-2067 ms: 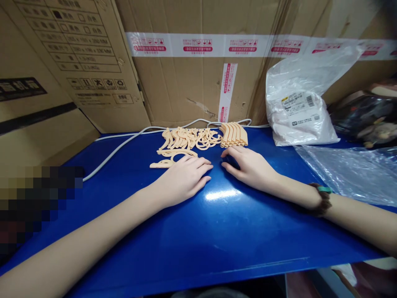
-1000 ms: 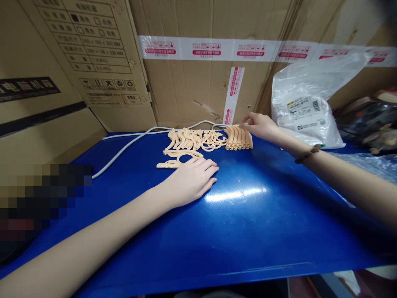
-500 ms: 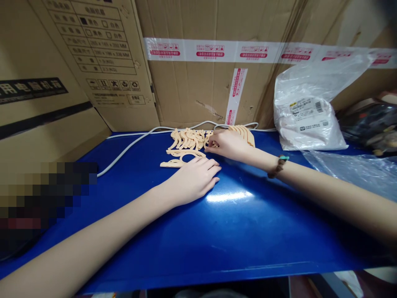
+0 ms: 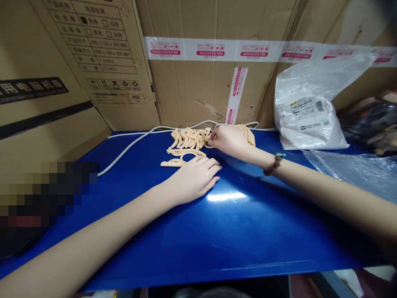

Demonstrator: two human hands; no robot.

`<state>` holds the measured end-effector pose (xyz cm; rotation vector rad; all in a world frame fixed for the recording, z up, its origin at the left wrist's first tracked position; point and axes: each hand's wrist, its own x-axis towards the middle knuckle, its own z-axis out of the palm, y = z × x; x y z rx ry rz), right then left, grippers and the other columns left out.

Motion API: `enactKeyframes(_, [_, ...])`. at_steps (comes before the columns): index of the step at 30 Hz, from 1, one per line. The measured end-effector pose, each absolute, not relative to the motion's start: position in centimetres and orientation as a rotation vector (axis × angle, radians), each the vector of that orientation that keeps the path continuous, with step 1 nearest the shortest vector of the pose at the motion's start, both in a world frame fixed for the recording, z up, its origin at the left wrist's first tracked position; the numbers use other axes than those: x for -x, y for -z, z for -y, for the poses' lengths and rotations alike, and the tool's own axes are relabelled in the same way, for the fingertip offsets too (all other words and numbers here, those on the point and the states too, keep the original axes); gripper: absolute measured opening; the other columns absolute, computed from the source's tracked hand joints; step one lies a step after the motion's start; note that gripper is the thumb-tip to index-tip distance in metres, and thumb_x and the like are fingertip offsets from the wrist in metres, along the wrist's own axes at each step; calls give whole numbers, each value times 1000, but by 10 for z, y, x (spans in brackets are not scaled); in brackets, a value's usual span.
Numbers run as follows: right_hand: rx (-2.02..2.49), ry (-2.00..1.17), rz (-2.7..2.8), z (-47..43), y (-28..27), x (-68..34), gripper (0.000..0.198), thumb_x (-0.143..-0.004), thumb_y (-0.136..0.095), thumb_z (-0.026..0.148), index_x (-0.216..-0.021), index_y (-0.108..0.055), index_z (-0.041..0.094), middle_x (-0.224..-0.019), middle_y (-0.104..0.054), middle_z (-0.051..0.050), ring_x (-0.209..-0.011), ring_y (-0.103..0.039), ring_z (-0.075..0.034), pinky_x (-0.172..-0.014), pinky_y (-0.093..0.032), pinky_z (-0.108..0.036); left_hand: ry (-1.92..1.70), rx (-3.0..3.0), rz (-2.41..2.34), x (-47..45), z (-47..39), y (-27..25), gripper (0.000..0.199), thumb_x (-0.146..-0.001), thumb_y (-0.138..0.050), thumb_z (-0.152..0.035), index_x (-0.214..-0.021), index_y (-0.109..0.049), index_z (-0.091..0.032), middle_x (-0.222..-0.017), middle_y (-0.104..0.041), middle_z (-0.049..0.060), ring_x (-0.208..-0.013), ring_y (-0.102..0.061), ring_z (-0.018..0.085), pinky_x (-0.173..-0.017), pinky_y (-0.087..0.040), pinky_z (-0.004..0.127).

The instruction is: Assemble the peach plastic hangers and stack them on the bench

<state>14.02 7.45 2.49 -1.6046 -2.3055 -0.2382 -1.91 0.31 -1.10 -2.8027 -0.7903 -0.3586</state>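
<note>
Right hand (image 4: 231, 140) has swung left from the stack of curved cream plastic strips (image 4: 250, 135) to the ring pieces (image 4: 207, 145) near the bench's (image 4: 217, 244) back edge, so it's on those now, fingertips together (can't tell if gripping), left hand (image 4: 196, 177) palm-down, fingers loose.

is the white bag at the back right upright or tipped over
Upright: the white bag sits with its bulging lower part on the blue table, its slack top rising before the cardboard.
</note>
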Motion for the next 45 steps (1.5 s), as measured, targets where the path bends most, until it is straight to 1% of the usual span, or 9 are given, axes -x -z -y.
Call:
enactKeyframes(7, [1418, -71, 2200, -43, -29, -177, 16, -78, -58, 28, -75, -70, 17, -67, -68, -2, -62, -59, -14, -55, -35, -24, 444, 2796, 812, 19, -2, 6, 30, -97, -42, -28, -110, -66, -13, -110, -67, 9, -107, -56, 25, -97, -38, 43])
enactKeyframes(12, [1342, -143, 2293, -3, -14, -195, 13, -81, -57, 28, -82, -65, 19, -64, -64, 2, -57, -56, -11, -56, -35, -23, 812, 2789, 1184, 17, 4, -3, 27, -96, -44, -30, -94, -67, -17, -89, -69, 5, -89, -61, 21, -83, -44, 37])
enactKeyframes(16, [1305, 104, 2512, 10, -5, -202, 16, -86, -53, 28, -93, -64, 19, -68, -68, 0, -58, -59, -14, -60, -37, -25, 1117, 2842, 1527, 17, 4, -4, 30, -95, -47, -37, -116, -56, -17, -75, -65, -1, -69, -61, 15, -65, -45, 28])
enactKeyframes(20, [1121, 387, 2690, 8, -5, -206, 21, -92, -45, 28, -93, -64, 17, -74, -71, -4, -62, -60, -16, -66, -37, -30, 1123, 2957, 1416, 19, -1, -2, 39, -95, -47, -35, -132, -46, -20, -86, -67, 0, -73, -63, 14, -68, -48, 27])
enactKeyframes(25, [986, 471, 2746, 5, -8, -212, 25, -96, -40, 25, -95, -64, 15, -78, -72, -5, -62, -62, -16, -67, -38, -31, 948, 2982, 1153, 18, -1, 1, 27, -98, -44, -27, -121, -56, -21, -105, -68, 2, -96, -64, 16, -86, -47, 30])
enactKeyframes(27, [980, 491, 2733, 5, -9, -214, 24, -95, -41, 24, -94, -63, 15, -78, -73, -4, -61, -61, -16, -67, -38, -30, 863, 2922, 1130, 18, 0, 1, 26, -98, -42, -24, -117, -58, -20, -109, -68, 3, -99, -64, 17, -85, -47, 30])
enactKeyframes(32, [949, 461, 2707, 2, -11, -220, 22, -94, -43, 23, -93, -63, 16, -84, -73, -5, -69, -64, -17, -68, -41, -29, 738, 2764, 1202, 21, -1, 1, 28, -97, -44, -28, -120, -58, -20, -104, -67, 4, -91, -64, 19, -72, -48, 30])
enactKeyframes(38, [1043, 434, 2662, -10, -7, -227, 23, -95, -42, 21, -100, -63, 15, -92, -70, -9, -83, -65, -20, -73, -45, -30, 590, 2923, 824, 20, -2, 1, 25, -97, -43, -24, -106, -65, -18, -106, -66, 5, -102, -57, 20, -90, -46, 35])
enactKeyframes(45, [1138, 348, 2629, -18, 1, -228, 26, -95, -43, 19, -112, -63, 16, -105, -68, -9, -93, -65, -20, -75, -48, -29, 549, 3023, 612, 13, 6, 5, 33, -98, -43, -30, -125, -58, -19, -130, -61, 8, -121, -53, 22, -103, -40, 42])
